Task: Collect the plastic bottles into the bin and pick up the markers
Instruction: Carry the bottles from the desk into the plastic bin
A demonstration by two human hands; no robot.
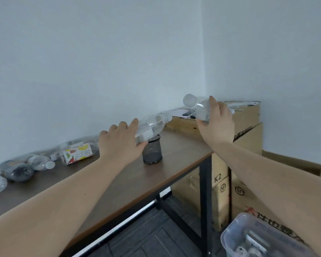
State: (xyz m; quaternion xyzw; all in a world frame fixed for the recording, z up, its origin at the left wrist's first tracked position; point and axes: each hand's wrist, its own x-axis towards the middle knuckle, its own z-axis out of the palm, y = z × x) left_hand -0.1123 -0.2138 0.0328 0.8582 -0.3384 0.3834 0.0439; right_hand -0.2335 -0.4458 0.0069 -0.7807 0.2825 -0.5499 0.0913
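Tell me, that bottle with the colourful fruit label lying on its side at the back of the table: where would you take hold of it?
Around the labelled middle of the colourful bottle, from above. It lies flat on the table, so its long side is open to hands closing across it, and the left hand is nearer. Its ends sit close to other bottles, so they are probably more awkward.

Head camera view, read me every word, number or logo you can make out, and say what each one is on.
"K2": on the cardboard box beside the table leg.
"SF" in a circle: on the next box.
Large red characters on that box: cut off, unreadable.
Carton print: blurred.
Label of the bottle in the left hand: too small.
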